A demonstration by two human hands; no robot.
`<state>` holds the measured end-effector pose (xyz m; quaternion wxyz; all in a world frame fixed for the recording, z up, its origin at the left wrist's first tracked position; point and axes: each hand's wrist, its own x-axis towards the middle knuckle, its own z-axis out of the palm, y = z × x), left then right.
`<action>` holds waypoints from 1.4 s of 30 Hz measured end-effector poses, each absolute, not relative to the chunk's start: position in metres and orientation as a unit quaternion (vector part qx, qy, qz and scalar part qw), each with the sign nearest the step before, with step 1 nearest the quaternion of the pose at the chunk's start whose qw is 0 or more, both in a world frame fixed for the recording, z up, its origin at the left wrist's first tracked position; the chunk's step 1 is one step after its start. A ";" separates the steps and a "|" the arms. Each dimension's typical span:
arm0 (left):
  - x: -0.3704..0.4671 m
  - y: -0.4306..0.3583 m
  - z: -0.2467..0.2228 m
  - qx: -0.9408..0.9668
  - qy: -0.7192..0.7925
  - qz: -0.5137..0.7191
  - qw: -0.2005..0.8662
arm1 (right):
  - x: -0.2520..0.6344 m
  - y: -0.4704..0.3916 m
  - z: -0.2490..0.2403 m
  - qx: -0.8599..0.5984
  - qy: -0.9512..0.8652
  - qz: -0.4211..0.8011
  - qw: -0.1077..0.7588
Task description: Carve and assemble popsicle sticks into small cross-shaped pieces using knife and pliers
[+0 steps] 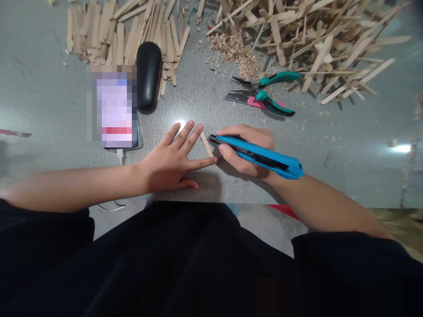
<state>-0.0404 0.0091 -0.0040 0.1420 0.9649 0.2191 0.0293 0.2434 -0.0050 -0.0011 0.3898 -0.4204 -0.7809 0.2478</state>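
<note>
My left hand [176, 156] lies on the table with its fingers spread. Two of its fingertips touch the ends of a short wooden craft stick [207, 144], which lies slanted on the tabletop. Wrapped in my right hand [249, 149] is a blue utility knife [261, 152], its tip pointing left toward the stick's right edge. Whether the blade touches the wood I cannot tell. The knife's rear end sticks out over my right wrist.
Beyond my hands lie green-handled pliers [277, 78], a pink-handled blade [238, 97], wood shavings [236, 53] and a black case [148, 77]. Craft sticks pile up at the back left [102, 33] and back right [317, 39]. A phone [115, 110] with a cable sits left.
</note>
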 end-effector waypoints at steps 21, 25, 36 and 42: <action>-0.034 0.000 0.004 0.959 0.249 0.018 0.136 | 0.240 -0.011 0.000 -0.423 -0.820 0.187 0.337; -0.035 0.000 0.006 0.958 0.246 0.013 0.147 | 0.241 -0.012 0.000 -0.418 -0.826 0.182 0.331; -0.036 0.005 0.001 0.962 0.222 0.035 0.156 | 0.241 -0.012 -0.002 -0.413 -0.825 0.193 0.334; -0.036 0.007 -0.002 0.960 0.215 0.048 0.170 | 0.244 -0.012 -0.004 -0.417 -0.815 0.229 0.331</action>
